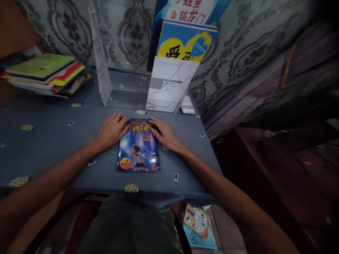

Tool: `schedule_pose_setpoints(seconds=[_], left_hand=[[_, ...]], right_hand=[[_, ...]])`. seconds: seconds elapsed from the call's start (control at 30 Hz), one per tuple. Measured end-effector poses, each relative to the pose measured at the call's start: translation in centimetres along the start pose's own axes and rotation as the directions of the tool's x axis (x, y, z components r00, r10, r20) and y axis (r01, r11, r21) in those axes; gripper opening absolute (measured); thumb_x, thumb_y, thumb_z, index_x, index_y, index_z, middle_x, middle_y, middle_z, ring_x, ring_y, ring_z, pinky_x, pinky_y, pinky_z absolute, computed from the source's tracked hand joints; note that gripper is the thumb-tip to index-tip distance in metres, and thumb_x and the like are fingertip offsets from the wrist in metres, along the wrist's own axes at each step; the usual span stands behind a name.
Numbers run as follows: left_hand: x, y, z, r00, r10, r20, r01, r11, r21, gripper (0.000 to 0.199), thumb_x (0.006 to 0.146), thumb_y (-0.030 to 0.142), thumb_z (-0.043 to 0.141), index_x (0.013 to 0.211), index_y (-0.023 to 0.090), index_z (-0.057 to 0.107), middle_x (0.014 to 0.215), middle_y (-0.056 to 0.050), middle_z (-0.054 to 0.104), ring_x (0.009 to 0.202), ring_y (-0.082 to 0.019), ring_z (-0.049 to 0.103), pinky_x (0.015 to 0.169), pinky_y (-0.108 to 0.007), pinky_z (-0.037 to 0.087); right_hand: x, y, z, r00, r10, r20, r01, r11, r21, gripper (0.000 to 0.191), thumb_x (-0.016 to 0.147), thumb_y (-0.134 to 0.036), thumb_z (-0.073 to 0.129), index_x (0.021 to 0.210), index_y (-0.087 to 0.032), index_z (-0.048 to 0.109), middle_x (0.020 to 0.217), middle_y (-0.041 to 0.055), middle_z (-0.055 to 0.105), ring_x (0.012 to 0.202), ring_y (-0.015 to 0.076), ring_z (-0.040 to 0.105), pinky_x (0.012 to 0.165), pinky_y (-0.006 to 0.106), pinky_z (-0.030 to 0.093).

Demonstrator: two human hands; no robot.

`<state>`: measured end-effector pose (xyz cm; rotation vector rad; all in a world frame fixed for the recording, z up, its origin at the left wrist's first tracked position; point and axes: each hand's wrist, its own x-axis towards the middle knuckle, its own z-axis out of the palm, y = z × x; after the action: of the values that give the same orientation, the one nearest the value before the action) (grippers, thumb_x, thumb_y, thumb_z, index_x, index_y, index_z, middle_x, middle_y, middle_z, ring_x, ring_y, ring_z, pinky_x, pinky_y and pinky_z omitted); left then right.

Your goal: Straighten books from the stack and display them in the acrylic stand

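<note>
A blue comic-style book (pixel 138 150) with gold title lettering and a cartoon figure on its cover lies face up on the dark cloth-covered table. My left hand (pixel 112 129) has its bent fingers on the book's upper left edge. At the upper right corner, my right hand (pixel 164 134) grips it, the thumb over the cover and the fingers along the top edge. Both forearms reach in from the lower sides. The undersides of the fingers are hidden.
Behind the book stands a clear acrylic holder (pixel 102 60), with a white booklet (pixel 171 84) and a blue-yellow book (pixel 186 38) at its right. Stacked books (pixel 39 67) sit at the back left. Below the table's front edge lie picture books (pixel 198 225).
</note>
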<state>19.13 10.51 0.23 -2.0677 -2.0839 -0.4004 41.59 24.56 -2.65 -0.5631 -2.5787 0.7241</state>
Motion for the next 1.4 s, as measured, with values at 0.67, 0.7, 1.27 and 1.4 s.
schedule_pose_setpoints(seconds=[0.67,0.7,1.27,1.4], left_hand=[[0.9,-0.1,-0.6,0.799,-0.434,0.416,0.419,-0.096,-0.903,0.035,0.078,0.017,0.072,0.111,0.019,0.062,0.101,-0.006,0.073,0.086,-0.018,0.07,0.077,-0.031,0.058],[1.0,0.2,-0.7,0.778,-0.391,0.493,0.461,-0.178,-0.869,0.034,0.078,0.017,0.072,0.111,0.018,0.063,0.098,-0.006,0.074,0.085,-0.019,0.071,0.076,-0.031,0.059],[1.0,1.6,-2.0,0.812,-0.214,0.543,0.438,-0.392,-0.809,0.033,0.082,0.018,0.071,0.114,0.013,0.068,0.103,-0.011,0.076,0.081,-0.02,0.074,0.074,-0.03,0.062],[0.9,1.4,-2.0,0.817,-0.241,0.523,0.415,-0.383,-0.825,0.033,0.082,0.019,0.071,0.114,0.014,0.067,0.105,-0.01,0.076,0.086,-0.021,0.074,0.075,-0.03,0.062]], right_hand=[[-0.2,-0.7,0.5,0.997,0.068,-0.032,-0.068,0.998,0.002,0.044,0.101,-0.028,0.038,0.143,-0.021,0.048,0.157,0.0136,0.039,0.145,0.0283,0.038,0.119,0.057,0.031],[-0.2,-0.7,0.5,0.997,0.07,-0.032,-0.07,0.998,0.004,0.044,0.101,-0.029,0.038,0.143,-0.022,0.049,0.158,0.0133,0.038,0.145,0.0285,0.037,0.119,0.056,0.032],[-0.8,-3.0,-1.1,0.94,0.229,0.252,-0.327,0.402,0.855,0.053,0.083,-0.051,0.071,0.125,-0.022,0.056,0.112,0.0071,0.074,0.097,0.0226,0.073,0.093,0.042,0.06],[-1.0,-3.5,-1.7,0.938,0.162,0.306,-0.345,0.376,0.86,0.059,0.072,-0.045,0.081,0.121,-0.022,0.057,0.117,0.0063,0.072,0.104,0.0222,0.071,0.098,0.041,0.057]])
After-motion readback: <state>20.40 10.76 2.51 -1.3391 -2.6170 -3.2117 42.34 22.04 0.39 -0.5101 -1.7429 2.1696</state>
